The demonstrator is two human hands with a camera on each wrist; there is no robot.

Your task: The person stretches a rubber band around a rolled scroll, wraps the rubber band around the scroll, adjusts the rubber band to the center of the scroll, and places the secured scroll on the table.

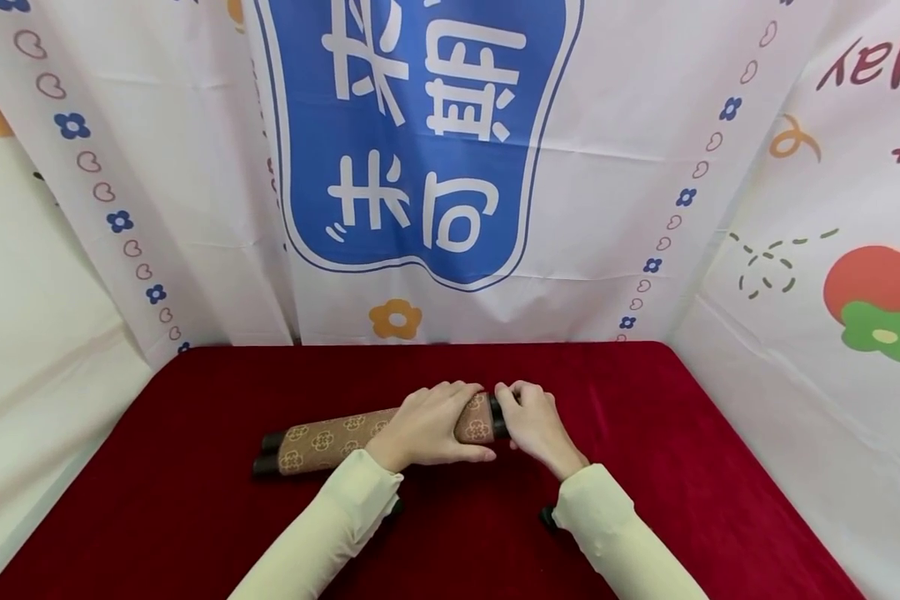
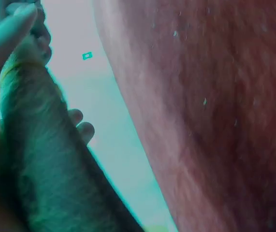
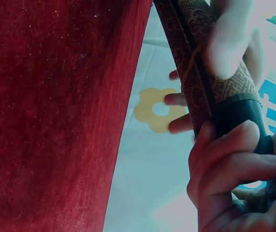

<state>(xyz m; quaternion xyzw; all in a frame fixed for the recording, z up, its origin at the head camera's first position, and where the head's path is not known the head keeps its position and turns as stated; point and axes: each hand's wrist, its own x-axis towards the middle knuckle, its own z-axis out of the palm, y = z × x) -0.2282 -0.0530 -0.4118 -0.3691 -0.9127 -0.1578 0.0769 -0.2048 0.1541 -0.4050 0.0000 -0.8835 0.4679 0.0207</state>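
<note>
A brown scroll (image 1: 322, 442) with a yellowish flower pattern lies slantwise over the red cloth, its two dark roller ends (image 1: 267, 462) showing at the left. My left hand (image 1: 431, 425) grips it from above near its right part, thumb on the near side and fingers over the far side. At the right end my right hand (image 1: 532, 421) holds the dark knobs. In the right wrist view, curled fingers (image 3: 229, 159) lie round a black end cap (image 3: 239, 118), and the left thumb (image 3: 229, 48) presses the patterned cover. The left wrist view is dim and green-tinted, with the scroll (image 2: 55, 150) below the thumb.
A red velvet cloth (image 1: 645, 500) covers the table, whose far edge meets a white printed curtain (image 1: 592, 208) with a blue sign. White curtains also hang at the left and right. Dark wrist straps (image 1: 547, 517) show at the cuffs.
</note>
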